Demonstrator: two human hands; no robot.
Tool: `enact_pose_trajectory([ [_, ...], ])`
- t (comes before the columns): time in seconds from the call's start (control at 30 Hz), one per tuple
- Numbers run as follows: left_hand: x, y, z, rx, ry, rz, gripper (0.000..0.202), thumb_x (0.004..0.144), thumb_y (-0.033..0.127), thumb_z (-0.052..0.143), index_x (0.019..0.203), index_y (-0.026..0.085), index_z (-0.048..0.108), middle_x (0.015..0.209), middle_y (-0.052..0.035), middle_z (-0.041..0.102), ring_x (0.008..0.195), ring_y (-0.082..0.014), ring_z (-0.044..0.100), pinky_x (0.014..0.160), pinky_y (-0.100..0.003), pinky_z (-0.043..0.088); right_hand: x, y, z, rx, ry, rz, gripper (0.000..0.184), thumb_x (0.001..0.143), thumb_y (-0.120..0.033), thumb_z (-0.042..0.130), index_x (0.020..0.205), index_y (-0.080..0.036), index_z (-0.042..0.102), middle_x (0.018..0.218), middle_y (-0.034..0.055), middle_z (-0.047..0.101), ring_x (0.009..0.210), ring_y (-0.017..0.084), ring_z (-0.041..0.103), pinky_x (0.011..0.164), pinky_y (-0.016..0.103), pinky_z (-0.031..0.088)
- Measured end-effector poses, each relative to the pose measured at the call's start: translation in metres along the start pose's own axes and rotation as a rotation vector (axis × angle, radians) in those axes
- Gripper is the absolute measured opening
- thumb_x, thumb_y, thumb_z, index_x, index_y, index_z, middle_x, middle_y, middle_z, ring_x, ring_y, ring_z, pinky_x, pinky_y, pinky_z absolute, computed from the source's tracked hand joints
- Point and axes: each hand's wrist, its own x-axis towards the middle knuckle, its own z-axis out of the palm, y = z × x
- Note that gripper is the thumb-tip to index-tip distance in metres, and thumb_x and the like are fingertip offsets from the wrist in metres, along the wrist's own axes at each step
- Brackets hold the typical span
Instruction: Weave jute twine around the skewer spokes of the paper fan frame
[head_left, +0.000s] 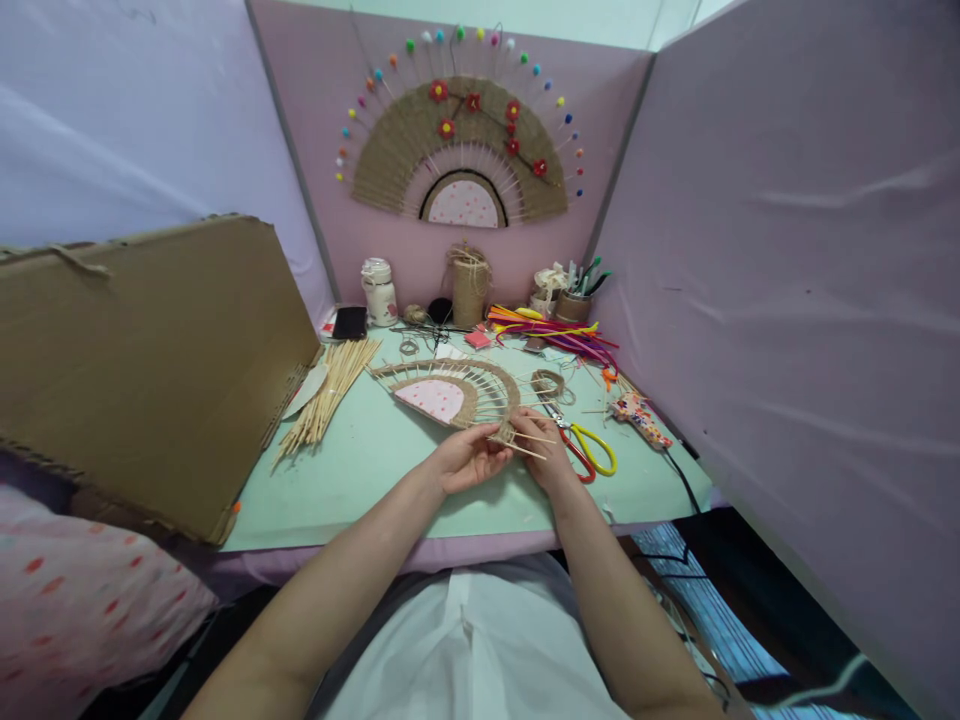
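A half-round fan [431, 398] of thin wooden sticks, burlap ribbon and dotted pink-white paper lies tilted on the table. My left hand [472, 458] is at its near right end, thumb and fingers pinching the edge by the last sticks. Opposite it, my right hand [546, 450] closes on the burlap ribbon [510, 425] where it meets those sticks. Several bare stick ends poke out to the right between my hands. Scissors [592, 450] with red and yellow handles lie just right of my right hand. A coil of burlap ribbon [548, 382] rests behind it.
A bundle of wooden sticks [330, 400] lies left, beside a large cardboard sheet [150, 370]. A patterned glue gun [640, 418] with a cable is on the right. Coloured pipe cleaners [555, 332], a twine-wrapped jar [470, 290] and a white bottle [379, 293] line the back. A finished fan [397, 135] hangs above.
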Motion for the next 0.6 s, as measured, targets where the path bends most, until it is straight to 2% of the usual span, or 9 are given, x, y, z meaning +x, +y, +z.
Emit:
enact_pose_trajectory([
  [0.23, -0.002, 0.0, -0.002, 0.055, -0.002, 0.073, 0.016, 0.089, 0.014, 0.045, 0.084, 0.009, 0.059, 0.063, -0.0069, 0.063, 0.055, -0.0117, 0.063, 0.052, -0.018, 0.05, -0.002, -0.001, -0.002, -0.076, -0.024, -0.013, 0.024, 0.07, -0.04, 0.07, 0.068, -0.018, 0.061, 0.061, -0.0023, 0.057, 0.053, 0.01, 0.048, 0.052, 0.023, 0.037],
  [0.4, -0.006, 0.0, -0.001, 0.093, 0.03, 0.134, 0.011, 0.086, 0.011, 0.049, 0.084, 0.009, 0.06, 0.064, -0.0063, 0.064, 0.051, -0.0105, 0.061, 0.048, -0.017, 0.047, -0.014, -0.009, -0.02, -0.269, -0.097, -0.04, 0.025, 0.069, -0.034, 0.071, 0.09, -0.021, 0.068, 0.072, -0.0012, 0.063, 0.06, 0.011, 0.051, 0.056, 0.023, 0.039],
  [0.5, -0.008, 0.0, -0.001, 0.093, 0.03, 0.16, 0.007, 0.084, 0.011, 0.053, 0.083, 0.01, 0.059, 0.064, -0.0064, 0.064, 0.05, -0.0099, 0.06, 0.048, -0.017, 0.046, -0.017, -0.011, -0.032, -0.408, -0.032, -0.106, 0.021, 0.069, -0.035, 0.071, 0.084, -0.02, 0.069, 0.071, -0.0004, 0.062, 0.06, 0.012, 0.05, 0.055, 0.024, 0.039],
  [0.6, -0.012, -0.002, -0.002, 0.121, 0.015, 0.166, 0.007, 0.084, 0.013, 0.054, 0.087, 0.011, 0.06, 0.064, -0.0049, 0.063, 0.051, -0.0099, 0.06, 0.048, -0.017, 0.045, -0.016, -0.009, -0.035, -0.531, 0.033, -0.225, 0.016, 0.073, -0.036, 0.067, 0.076, -0.02, 0.068, 0.076, 0.0021, 0.063, 0.067, 0.015, 0.054, 0.061, 0.027, 0.042],
])
